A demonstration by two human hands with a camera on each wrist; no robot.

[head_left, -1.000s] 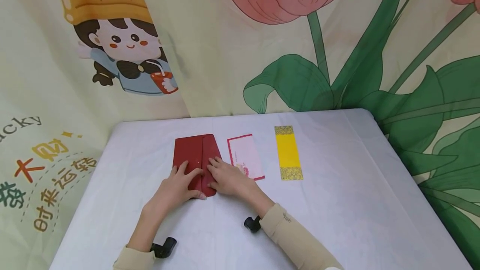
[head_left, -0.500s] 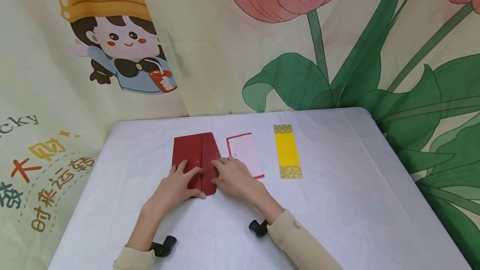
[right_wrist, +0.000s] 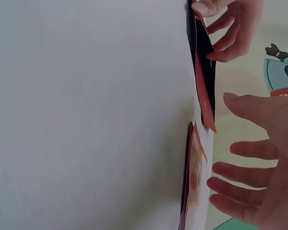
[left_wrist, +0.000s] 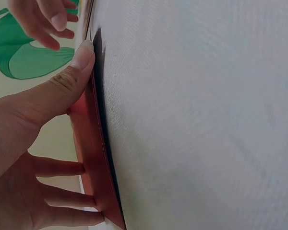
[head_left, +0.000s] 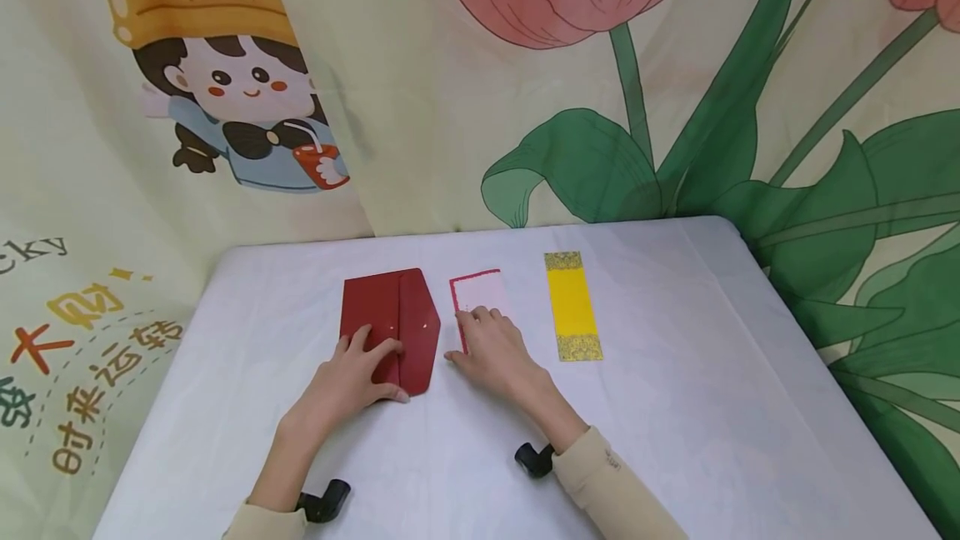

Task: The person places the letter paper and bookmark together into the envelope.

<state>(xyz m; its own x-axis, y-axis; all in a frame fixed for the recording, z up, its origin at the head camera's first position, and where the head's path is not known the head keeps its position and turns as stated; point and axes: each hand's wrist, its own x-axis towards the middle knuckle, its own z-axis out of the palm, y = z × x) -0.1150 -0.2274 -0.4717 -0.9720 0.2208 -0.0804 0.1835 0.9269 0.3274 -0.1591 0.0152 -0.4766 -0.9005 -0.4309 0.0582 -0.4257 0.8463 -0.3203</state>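
My left hand (head_left: 341, 386) rests on a dark red paper envelope (head_left: 372, 300), fingers spread over its left part. In the left wrist view the thumb lies along the envelope's near edge (left_wrist: 97, 139). The envelope's pointed flap (head_left: 418, 348) extends to the right; the right wrist view shows a dark gap between its layers (right_wrist: 205, 76). My right hand (head_left: 498, 352) hovers over a pale pink card (head_left: 480, 287) with a red border, covering its lower part. Its fingers are apart with nothing between them in the right wrist view.
A yellow strip (head_left: 572, 302) with glittery gold ends lies right of the card. All the things lie on a white-clothed table (head_left: 712, 407). A printed curtain (head_left: 420, 107) hangs close behind the table's far edge. Black wrist cameras sit under both forearms.
My right hand has left the envelope's flap and moved right over the pink card. My left hand has stayed on the envelope. The head view has shifted slightly.
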